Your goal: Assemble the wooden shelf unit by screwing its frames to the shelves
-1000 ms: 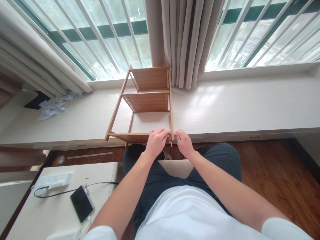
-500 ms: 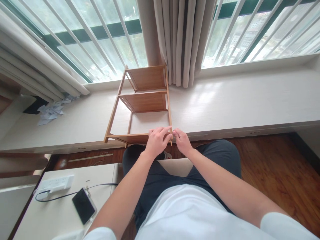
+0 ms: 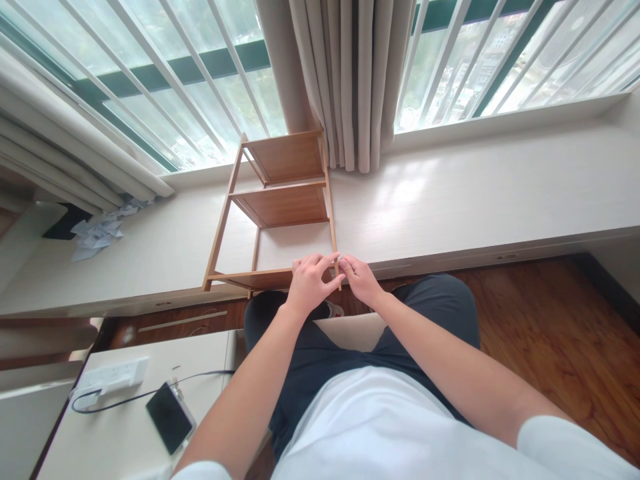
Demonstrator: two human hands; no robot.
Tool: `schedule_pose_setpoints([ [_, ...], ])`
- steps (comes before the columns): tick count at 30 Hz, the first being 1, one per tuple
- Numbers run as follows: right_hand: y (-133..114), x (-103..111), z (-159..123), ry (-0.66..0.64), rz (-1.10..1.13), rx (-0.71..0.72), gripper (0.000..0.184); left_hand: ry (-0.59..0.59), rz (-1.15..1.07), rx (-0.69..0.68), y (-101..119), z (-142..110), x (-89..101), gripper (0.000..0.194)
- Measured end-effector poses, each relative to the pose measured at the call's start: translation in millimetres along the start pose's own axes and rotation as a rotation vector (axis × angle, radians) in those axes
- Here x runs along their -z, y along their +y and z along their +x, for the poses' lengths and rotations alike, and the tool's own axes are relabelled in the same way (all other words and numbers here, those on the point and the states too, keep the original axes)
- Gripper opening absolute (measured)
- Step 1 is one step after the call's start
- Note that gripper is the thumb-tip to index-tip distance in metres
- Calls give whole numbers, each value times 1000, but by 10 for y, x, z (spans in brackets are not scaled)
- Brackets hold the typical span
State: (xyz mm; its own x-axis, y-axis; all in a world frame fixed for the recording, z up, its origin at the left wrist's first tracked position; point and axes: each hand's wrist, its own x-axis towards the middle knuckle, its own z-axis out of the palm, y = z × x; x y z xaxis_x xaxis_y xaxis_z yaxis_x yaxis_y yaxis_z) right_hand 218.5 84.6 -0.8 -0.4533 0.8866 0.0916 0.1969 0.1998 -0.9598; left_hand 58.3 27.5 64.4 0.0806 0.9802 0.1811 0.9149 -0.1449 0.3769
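Note:
A small wooden shelf rack with three boards lies tilted on the pale window ledge, its near end jutting past the ledge's front edge over my lap. At its near right corner, my left hand grips the frame, index finger and thumb either side of the post. My right hand is closed in a pinch against the outer side of that same corner. Whatever lies between its fingertips is too small or hidden to name.
The ledge runs under barred windows and curtains. Crumpled papers lie at far left. On a white cabinet at lower left are a phone, a black cable and a power strip.
The view has shifted slightly, so the rack sits a little further left. My right fingertips now press closer against the rack's corner post. My left hand stays at the same corner.

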Motion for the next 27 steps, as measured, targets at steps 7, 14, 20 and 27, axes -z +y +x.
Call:
schedule_pose_setpoints([
  [7,20,90,-5,-36,-76,25,40,-4,-15,15,-19,1,-20,47],
  [14,47,191,-40,-19,-177,59,27,-3,-24,19,-26,1,-29,47],
  [20,34,217,-56,-41,-235,106,22,1,-34,15,-30,3,-32,47],
  [27,6,218,-58,-61,-225,136,22,6,-34,3,-29,3,-29,46],
])
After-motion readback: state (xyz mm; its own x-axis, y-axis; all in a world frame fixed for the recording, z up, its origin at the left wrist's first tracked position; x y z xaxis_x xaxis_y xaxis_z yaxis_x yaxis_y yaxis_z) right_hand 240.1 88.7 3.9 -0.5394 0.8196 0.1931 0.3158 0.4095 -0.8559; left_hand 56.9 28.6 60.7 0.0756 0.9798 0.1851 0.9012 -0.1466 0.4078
